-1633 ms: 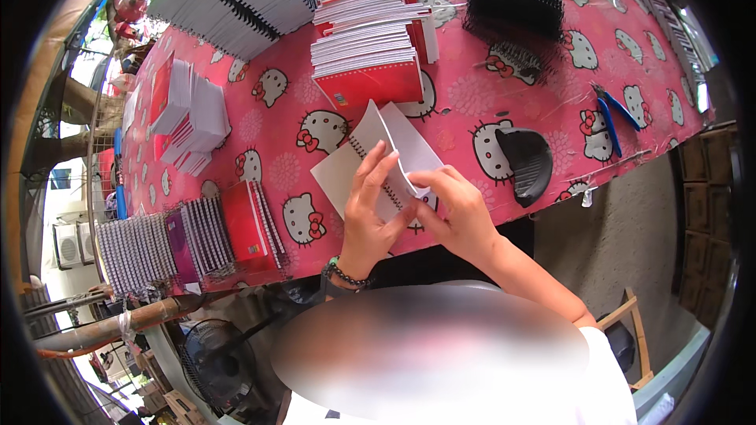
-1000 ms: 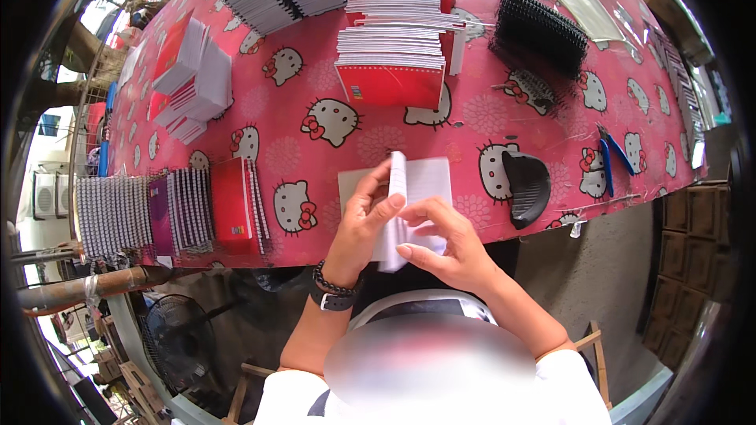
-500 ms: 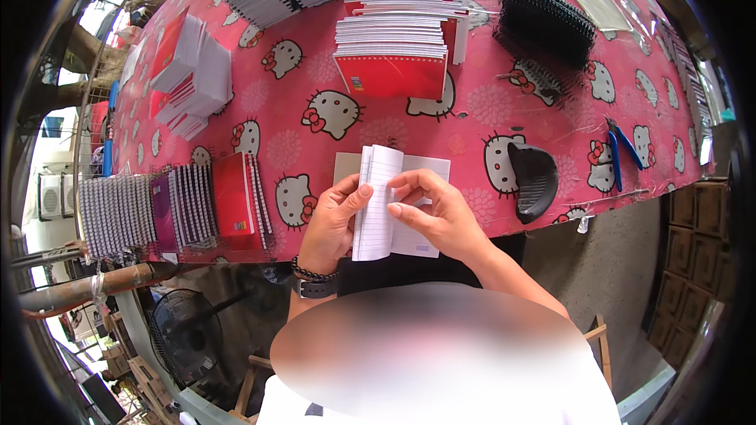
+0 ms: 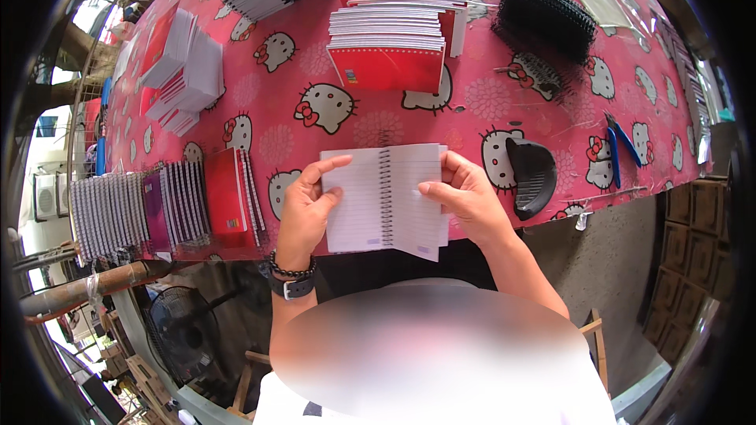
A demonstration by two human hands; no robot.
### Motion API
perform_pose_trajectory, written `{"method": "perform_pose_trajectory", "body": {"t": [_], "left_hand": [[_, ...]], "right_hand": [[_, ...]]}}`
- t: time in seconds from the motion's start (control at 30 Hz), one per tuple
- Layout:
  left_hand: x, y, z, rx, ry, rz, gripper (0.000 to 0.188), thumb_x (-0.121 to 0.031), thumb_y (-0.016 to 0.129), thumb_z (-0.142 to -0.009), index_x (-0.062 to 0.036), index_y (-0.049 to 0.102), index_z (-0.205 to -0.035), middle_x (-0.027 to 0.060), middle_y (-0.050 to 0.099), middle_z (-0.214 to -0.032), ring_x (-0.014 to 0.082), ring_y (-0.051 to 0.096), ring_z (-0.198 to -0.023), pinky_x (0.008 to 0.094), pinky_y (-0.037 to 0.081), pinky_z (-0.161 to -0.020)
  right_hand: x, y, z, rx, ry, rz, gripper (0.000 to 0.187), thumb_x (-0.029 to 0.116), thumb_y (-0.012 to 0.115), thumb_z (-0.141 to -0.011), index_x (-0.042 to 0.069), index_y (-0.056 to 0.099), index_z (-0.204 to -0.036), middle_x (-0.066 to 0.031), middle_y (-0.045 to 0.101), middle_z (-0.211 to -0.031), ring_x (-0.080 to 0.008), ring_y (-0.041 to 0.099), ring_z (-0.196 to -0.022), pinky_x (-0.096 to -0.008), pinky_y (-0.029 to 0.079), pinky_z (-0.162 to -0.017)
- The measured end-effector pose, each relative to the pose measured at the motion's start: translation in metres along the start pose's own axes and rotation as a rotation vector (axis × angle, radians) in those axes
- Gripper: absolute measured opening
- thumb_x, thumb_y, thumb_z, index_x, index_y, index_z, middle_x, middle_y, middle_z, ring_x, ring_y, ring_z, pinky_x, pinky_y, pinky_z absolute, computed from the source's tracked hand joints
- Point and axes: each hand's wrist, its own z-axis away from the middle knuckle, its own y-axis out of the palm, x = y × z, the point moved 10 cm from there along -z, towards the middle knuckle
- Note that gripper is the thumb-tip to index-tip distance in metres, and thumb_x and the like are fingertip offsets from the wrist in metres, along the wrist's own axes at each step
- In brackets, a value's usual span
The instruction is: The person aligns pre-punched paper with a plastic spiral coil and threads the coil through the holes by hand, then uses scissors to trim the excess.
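A small spiral notebook (image 4: 358, 208) with lined pages lies open between my hands at the table's near edge, its dark wire coil running down the middle. My left hand (image 4: 305, 208) grips the left half, thumb on top of the page near the outer edge. At the opposite side my right hand (image 4: 471, 201) pinches the right-hand pages, thumb on top and fingers behind. Some of those right pages stand slightly apart and lifted. The notebook's covers are mostly hidden beneath the pages.
Bound notebooks (image 4: 110, 212) stand in a row at the left, by red-covered stacks (image 4: 169, 55). A red notebook pile (image 4: 386, 67) is beyond my hands. On the right are black coils (image 4: 543, 16), a curved black plastic object (image 4: 533, 179) and blue-handled cutters (image 4: 618, 153).
The notebook has been spread wide open, showing its coil. My left hand has moved left and my right hand right, each now at an outer page edge.
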Motion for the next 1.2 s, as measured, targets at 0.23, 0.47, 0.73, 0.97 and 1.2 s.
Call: {"method": "perform_pose_trajectory", "body": {"t": [0.23,0.47,0.73,0.97,1.2], "left_hand": [[-0.023,0.011,0.022,-0.108,0.123,-0.509,0.049,-0.026,0.077,-0.070,-0.0047,0.060,-0.111,0.0149,0.048,-0.107,0.0290,0.049,-0.107,0.0366,0.038,-0.092],[-0.005,-0.005,0.036,-0.291,0.145,-0.663,0.057,-0.028,0.079,-0.068,-0.0060,0.057,-0.116,0.0147,0.046,-0.116,0.0293,0.049,-0.109,0.0385,0.040,-0.093],[-0.037,0.026,0.044,-0.277,0.348,-0.713,0.064,-0.023,0.078,-0.069,-0.0061,0.050,-0.125,0.0175,0.045,-0.128,0.0298,0.048,-0.115,0.0397,0.042,-0.092],[0.008,0.021,0.033,-0.002,-0.037,0.033,0.070,-0.017,0.078,-0.071,-0.0011,0.043,-0.130,0.0131,0.046,-0.128,0.0218,0.052,-0.113,0.0351,0.049,-0.088],[0.006,0.017,0.035,0.087,-0.076,0.260,0.076,-0.018,0.076,-0.074,-0.0006,0.035,-0.136,0.0140,0.048,-0.126,0.0207,0.048,-0.116,0.0343,0.042,-0.096]], "right_hand": [[-0.007,0.039,0.000,0.104,0.004,-0.035,0.029,0.014,0.068,-0.082,0.000,0.055,-0.104,-0.0036,0.059,-0.094,-0.0077,0.059,-0.082,-0.0229,0.052,-0.061],[-0.011,0.038,-0.003,0.062,-0.134,0.121,0.029,0.012,0.065,-0.084,-0.002,0.054,-0.106,-0.0068,0.062,-0.097,-0.0078,0.059,-0.084,-0.0218,0.051,-0.063],[-0.007,0.027,0.005,0.044,0.015,-0.008,0.028,0.011,0.062,-0.085,-0.003,0.055,-0.109,-0.0070,0.063,-0.095,-0.0087,0.059,-0.083,-0.0219,0.051,-0.061],[-0.005,0.059,-0.003,0.137,-0.109,0.084,0.039,0.020,0.073,-0.078,-0.003,0.056,-0.105,-0.0075,0.061,-0.094,-0.0125,0.058,-0.086,-0.0271,0.048,-0.074],[-0.009,0.071,-0.010,0.107,-0.045,0.127,0.040,0.027,0.076,-0.076,-0.002,0.055,-0.096,-0.0070,0.059,-0.085,-0.0112,0.057,-0.076,-0.0256,0.049,-0.063]]}}
